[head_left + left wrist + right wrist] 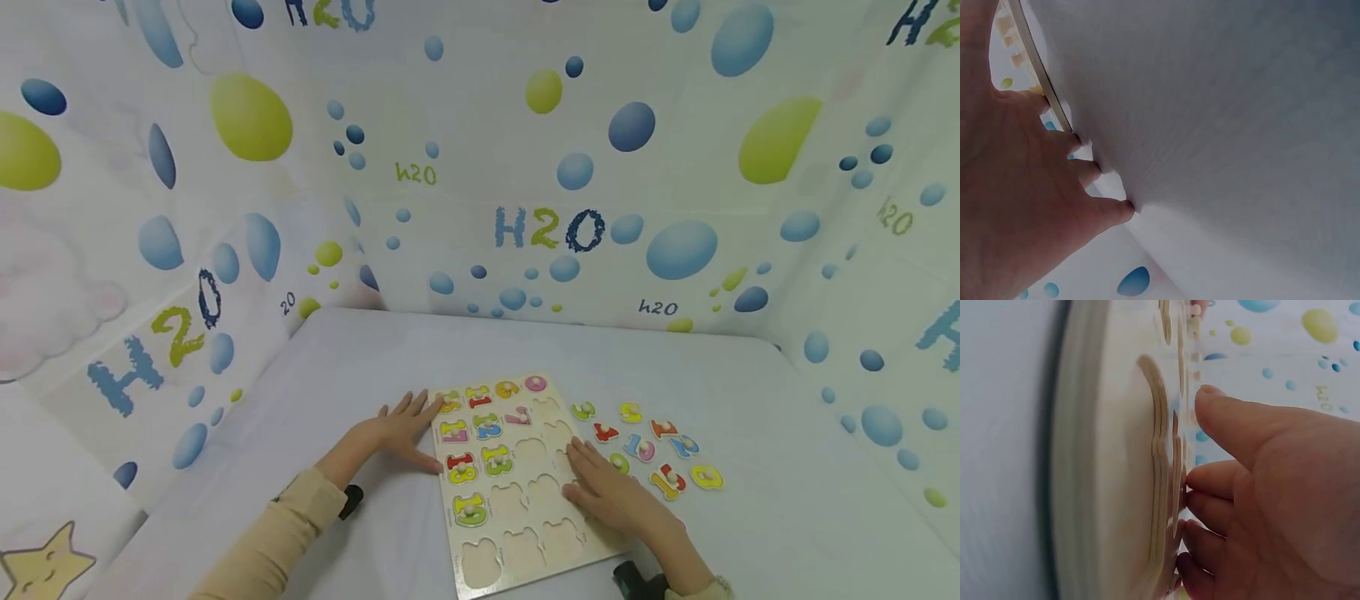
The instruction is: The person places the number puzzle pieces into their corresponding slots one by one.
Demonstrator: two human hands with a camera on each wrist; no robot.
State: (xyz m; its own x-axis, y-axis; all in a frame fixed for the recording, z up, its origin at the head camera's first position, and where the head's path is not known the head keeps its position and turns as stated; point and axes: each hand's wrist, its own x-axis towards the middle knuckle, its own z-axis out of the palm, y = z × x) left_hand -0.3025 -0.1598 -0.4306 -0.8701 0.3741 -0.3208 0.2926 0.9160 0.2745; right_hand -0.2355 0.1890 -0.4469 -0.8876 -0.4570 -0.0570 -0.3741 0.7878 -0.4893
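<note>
Resting right grip (pixel 618 496), fingers close together, on number board's (pixel 523 548) right side; board lies between grips, probably light, stiff, best held by edges. Left grip (pixel 401 429) spread, touching opposite edge. Loose number pieces (pixel 667 481) beside right grip.

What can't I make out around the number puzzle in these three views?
Head: the digit of the green loose numeral, partly covered by the right-hand grip.
Head: the whole of the right-side black device, cut off by the bottom edge.
Left wrist: the digits under the knobs; the puzzle board is edge-on.
Right wrist: the board's full length, cut off by the top and bottom edges.
</note>
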